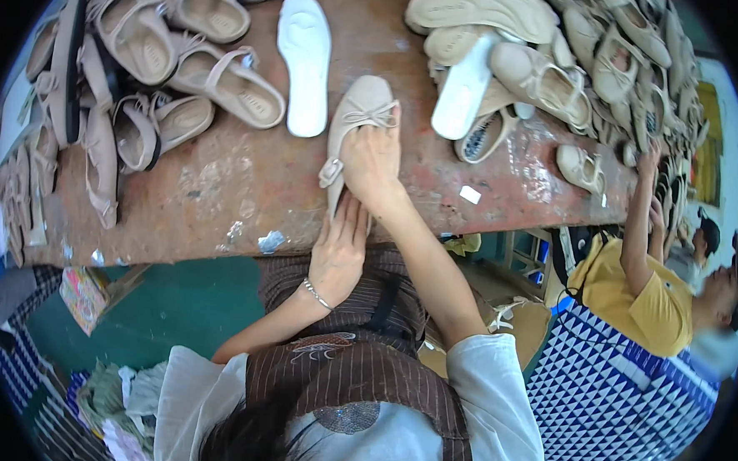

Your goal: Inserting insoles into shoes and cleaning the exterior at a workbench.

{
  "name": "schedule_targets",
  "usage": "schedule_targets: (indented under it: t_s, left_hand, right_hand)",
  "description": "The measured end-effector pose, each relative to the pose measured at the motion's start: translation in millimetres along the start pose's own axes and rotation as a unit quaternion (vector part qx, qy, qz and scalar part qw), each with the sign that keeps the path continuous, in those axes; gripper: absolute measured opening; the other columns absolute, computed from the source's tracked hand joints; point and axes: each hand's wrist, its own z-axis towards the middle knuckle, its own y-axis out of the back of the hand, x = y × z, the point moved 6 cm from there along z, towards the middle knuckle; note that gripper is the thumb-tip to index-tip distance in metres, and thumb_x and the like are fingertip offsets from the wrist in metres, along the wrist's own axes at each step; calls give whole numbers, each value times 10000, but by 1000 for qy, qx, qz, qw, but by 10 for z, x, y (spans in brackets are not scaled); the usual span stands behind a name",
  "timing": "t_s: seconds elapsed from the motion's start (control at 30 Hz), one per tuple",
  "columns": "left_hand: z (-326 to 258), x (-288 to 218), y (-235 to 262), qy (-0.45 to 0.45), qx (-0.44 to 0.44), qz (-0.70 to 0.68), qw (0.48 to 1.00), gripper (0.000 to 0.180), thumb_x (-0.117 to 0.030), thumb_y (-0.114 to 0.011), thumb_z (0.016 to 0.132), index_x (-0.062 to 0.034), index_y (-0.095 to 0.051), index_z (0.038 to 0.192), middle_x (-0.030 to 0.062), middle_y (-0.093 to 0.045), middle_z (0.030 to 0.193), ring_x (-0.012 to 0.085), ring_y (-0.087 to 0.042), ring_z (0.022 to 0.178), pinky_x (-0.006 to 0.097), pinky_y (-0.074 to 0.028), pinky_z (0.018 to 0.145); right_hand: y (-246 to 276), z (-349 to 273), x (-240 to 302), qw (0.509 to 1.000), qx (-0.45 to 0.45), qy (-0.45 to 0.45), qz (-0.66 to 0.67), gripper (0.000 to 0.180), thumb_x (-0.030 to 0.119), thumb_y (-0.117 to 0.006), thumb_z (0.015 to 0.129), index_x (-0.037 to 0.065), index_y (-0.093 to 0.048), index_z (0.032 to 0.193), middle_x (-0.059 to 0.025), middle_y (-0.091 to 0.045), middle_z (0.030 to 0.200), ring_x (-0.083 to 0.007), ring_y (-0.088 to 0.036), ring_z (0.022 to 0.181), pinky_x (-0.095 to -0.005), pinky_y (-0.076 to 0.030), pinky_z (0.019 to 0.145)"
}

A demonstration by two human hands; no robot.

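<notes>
Right hand (372, 168) has its fingers hidden inside a beige bow-trimmed shoe (366, 95) — how tightly closed, I cannot tell — while the left hand (338, 258) lies flat at its heel, near the edge of the table (179, 187). Ahead-left of the grip is a white insole (305, 64); farther right, piled beige shoes (515, 67).
</notes>
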Motion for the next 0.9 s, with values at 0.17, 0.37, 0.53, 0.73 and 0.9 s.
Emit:
schedule_targets:
  t_s: [0.17,0.37,0.53,0.73,0.9]
  left_hand:
    - [236,-110,-9,62,35,-18,997,662,-222,-672,836,104,-432,1360,265,-411,1462,406,-345,1398,662,-169,1146]
    - [752,124,18,118,-63,38,990,919,-271,-701,853,100,-178,1510,274,-456,1401,423,-382,1359,707,-105,1124]
    - [817,279,261,106,-135,-180,969,955,-184,-688,863,38,-68,1554,237,-196,1607,400,-163,1495,635,-22,1170]
    - [759,363,1939,45,-349,-108,930,824,-279,-608,967,35,-126,1558,246,-297,1565,335,-273,1463,373,-175,1186]
    - [1019,1302,3150,171,-423,-8,890,893,-533,-601,936,40,-253,1527,268,-480,1442,340,-510,1302,482,-277,1143]
  right_hand:
    - [298,-280,-181,971,-102,95,195,213,42,-574,805,-52,-707,942,-195,-700,900,-391,-662,1018,-599,-299,1122]
    - [1422,-846,-2017,850,-453,-252,91,441,-52,-587,719,12,-674,1146,-195,-669,1115,-362,-559,1170,-455,-357,1097]
    - [1194,-775,-3076,873,-361,-291,150,216,47,-740,771,17,-707,982,-104,-712,824,-216,-676,811,-440,-458,935]
    - [2073,-657,-1203,780,-496,-18,381,112,-40,-680,849,-4,-709,951,-49,-692,862,-112,-649,732,-242,-508,635]
    - [1967,275,572,788,-371,191,452,279,-46,-599,713,42,-705,955,-123,-677,925,-301,-643,904,-425,-523,777]
